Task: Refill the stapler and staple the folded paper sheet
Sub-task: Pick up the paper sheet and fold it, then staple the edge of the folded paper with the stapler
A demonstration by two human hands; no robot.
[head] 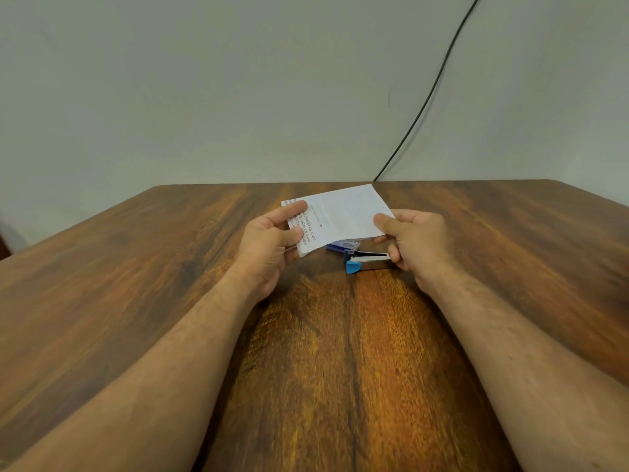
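Note:
Both hands hold a folded white paper sheet (pixel 343 216) with printed text, raised a little above the wooden table (pixel 170 267). My left hand (pixel 272 247) pinches its left edge between thumb and fingers. My right hand (pixel 415 240) pinches its right edge, thumb on top. Under the sheet's near edge lies a small metal stapler (pixel 366 262) with a blue end, on the table beside my right fingers. A small blue staple box (pixel 342 246) peeks out just behind the stapler, partly hidden by the paper.
A pale wall rises behind the table's far edge. A thin black cable (pixel 432 90) runs down the wall to the table's back edge. Bare wood stretches on both sides of my forearms.

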